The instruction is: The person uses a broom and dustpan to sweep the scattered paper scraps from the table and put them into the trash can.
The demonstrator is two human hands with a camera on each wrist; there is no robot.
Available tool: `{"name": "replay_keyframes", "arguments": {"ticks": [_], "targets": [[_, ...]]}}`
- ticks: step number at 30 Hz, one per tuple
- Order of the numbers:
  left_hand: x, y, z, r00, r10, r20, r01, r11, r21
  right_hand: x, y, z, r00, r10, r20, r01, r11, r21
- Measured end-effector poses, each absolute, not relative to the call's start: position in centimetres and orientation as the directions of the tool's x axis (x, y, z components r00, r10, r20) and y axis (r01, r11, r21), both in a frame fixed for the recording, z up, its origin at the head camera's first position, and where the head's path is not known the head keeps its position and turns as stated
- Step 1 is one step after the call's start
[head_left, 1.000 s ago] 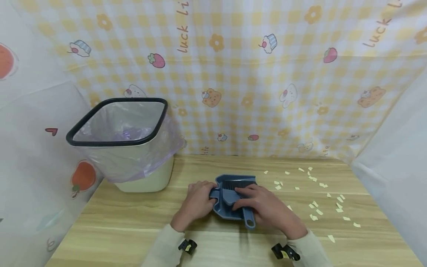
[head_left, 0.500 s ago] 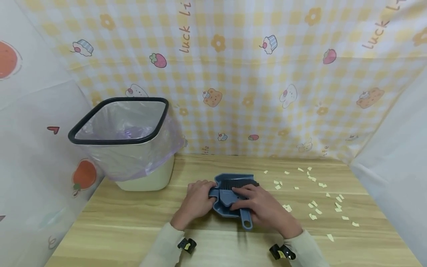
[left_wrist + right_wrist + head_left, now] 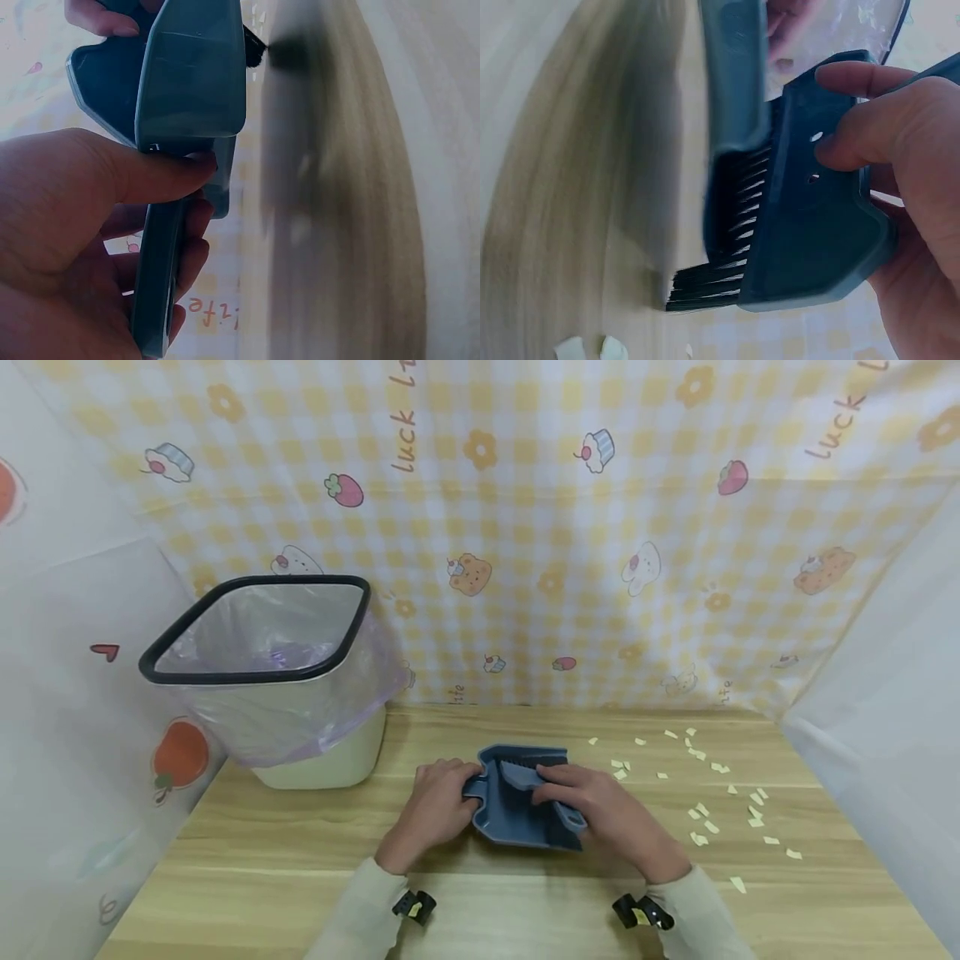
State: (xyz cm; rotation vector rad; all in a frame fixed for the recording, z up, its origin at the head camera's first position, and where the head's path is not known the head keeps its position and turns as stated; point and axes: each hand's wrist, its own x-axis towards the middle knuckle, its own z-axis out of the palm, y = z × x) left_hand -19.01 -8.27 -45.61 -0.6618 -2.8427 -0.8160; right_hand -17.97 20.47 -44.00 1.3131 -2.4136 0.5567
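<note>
My left hand [image 3: 435, 806] grips the handle of a blue dustpan [image 3: 510, 822], its thumb laid along the handle in the left wrist view. The pan's mouth faces right, towards scattered paper scraps [image 3: 697, 839]. In my right hand [image 3: 600, 810] is a small matching hand brush [image 3: 519, 774], held at its body with thumb and fingers. Dark bristles [image 3: 709, 289] reach over the pan's front lip in the right wrist view. The brush's handle end points to the lower right in the head view. Part of the pan's mouth is hidden behind my right hand.
A cream trash bin [image 3: 322, 772] with a black rim and a purple-tinted liner bag [image 3: 315, 718] stands at the back left of the wooden table [image 3: 285, 877]. Behind the table hangs a yellow checked cloth [image 3: 517, 527]. White sheeting [image 3: 885, 710] borders the right side.
The brush has turned and tilted in the right hand, its handle end swinging right. More of the dustpan's floor now shows. The left hand keeps its hold; the head view has shifted slightly.
</note>
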Motion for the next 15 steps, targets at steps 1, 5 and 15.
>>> {"name": "replay_keyframes", "arguments": {"ticks": [1,5,15], "targets": [[-19.0,-8.3,-45.7,-0.898,0.381,0.221,0.44,0.759,0.48,-18.0,20.7,-43.9,-0.521,-0.717,0.463,-0.848,0.496,-0.186],[-19.2,-8.4,-46.0,-0.893,0.389,0.226,0.45,0.753,0.48,-18.2,21.6,-43.3,-0.535,-0.695,0.48,-0.842,0.484,-0.237],[-19.4,-8.4,-46.5,-0.912,0.369,0.181,0.408,0.761,0.504,-18.6,25.5,-41.3,-0.536,-0.493,0.685,-0.816,0.51,-0.272]]}}
